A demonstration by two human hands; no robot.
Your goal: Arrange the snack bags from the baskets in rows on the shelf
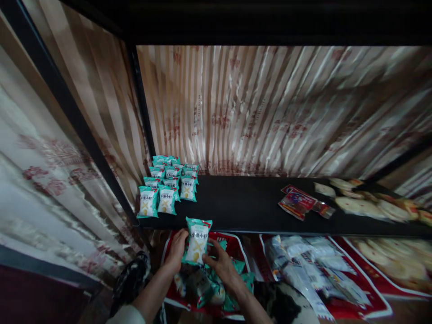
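Teal snack packet (197, 240) stands upright at lower centre, just under the edge of the black shelf (243, 203); left hand (176, 249) grips its left side, right hand (221, 265) pinches its lower right. It looks light, puffy and crinkly, with slick film: best held by the side seams.

Middle of the black shelf (243, 202) bare, open from front edge to back. Left end blocked by rows of teal snack packets (168, 186) beside a black post (143, 117). Right part taken by red packets (299, 202) and pale round crackers (364, 206). Striped curtain (270, 112) closing the back. Before the front edge, left of middle, one held snack packet (197, 240).
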